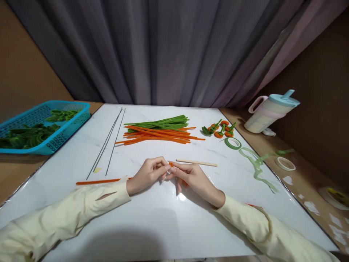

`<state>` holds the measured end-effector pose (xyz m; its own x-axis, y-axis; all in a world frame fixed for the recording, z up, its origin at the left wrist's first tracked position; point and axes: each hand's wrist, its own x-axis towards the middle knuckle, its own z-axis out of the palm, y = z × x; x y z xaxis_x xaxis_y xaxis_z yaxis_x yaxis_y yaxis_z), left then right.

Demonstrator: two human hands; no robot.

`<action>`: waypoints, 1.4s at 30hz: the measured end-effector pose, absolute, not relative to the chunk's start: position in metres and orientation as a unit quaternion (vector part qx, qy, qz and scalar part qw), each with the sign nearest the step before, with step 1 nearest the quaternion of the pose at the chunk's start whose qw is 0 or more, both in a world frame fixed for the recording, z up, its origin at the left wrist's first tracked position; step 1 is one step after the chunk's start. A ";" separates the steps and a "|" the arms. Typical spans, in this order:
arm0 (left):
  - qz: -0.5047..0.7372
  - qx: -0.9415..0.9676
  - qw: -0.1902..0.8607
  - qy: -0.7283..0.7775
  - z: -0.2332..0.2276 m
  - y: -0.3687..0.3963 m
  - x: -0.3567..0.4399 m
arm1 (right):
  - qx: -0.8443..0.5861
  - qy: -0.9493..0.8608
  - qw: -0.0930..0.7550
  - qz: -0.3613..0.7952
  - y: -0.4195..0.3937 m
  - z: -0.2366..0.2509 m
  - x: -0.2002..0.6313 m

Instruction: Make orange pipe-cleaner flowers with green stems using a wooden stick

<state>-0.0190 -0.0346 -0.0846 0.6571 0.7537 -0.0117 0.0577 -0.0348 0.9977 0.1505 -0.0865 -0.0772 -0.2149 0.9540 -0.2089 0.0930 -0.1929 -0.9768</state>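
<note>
My left hand (150, 174) and my right hand (196, 180) meet over the middle of the white table, fingertips pinched together. Between them shows a small bit of orange pipe cleaner (171, 164), and more orange peeks out under my right fingers. Most of the piece is hidden by the fingers. Just beyond my right hand lies a pale wooden stick (196, 162). A long orange pipe cleaner (99, 181) runs along the table to my left wrist. Farther off, orange pipe cleaners (160, 136) lie in a bundle in front of green pipe cleaners (163, 123).
Thin dark wires (105, 143) lie at left, near a blue basket (45, 149) of green curled pieces. At right are small orange pumpkin-like pieces (219, 134), green tape (232, 143), a green ribbon (257, 167), a white ring (285, 163) and a lidded cup (268, 112).
</note>
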 end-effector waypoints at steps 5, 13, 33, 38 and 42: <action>0.284 0.671 0.616 0.299 -0.086 -0.035 -0.020 | -0.469 -0.520 0.370 0.611 -0.085 -0.074 0.151; 0.289 0.667 0.621 0.293 -0.085 -0.036 -0.020 | -0.448 -0.527 0.377 0.617 -0.084 -0.078 0.152; 0.298 0.696 0.588 0.283 -0.088 -0.036 -0.019 | -0.391 -0.527 0.364 0.660 -0.082 -0.085 0.153; 0.292 0.714 0.563 0.295 -0.085 -0.036 -0.020 | -0.401 -0.527 0.350 0.663 -0.080 -0.084 0.154; 0.293 0.716 0.557 0.301 -0.084 -0.036 -0.019 | -0.415 -0.534 0.346 0.651 -0.079 -0.083 0.156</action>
<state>-0.0190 -0.0361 -0.0844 0.6471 0.7578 0.0838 0.1047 -0.1972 0.9748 0.1558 -0.0792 -0.0833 -0.4173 0.8927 -0.1702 -0.0068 -0.1903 -0.9817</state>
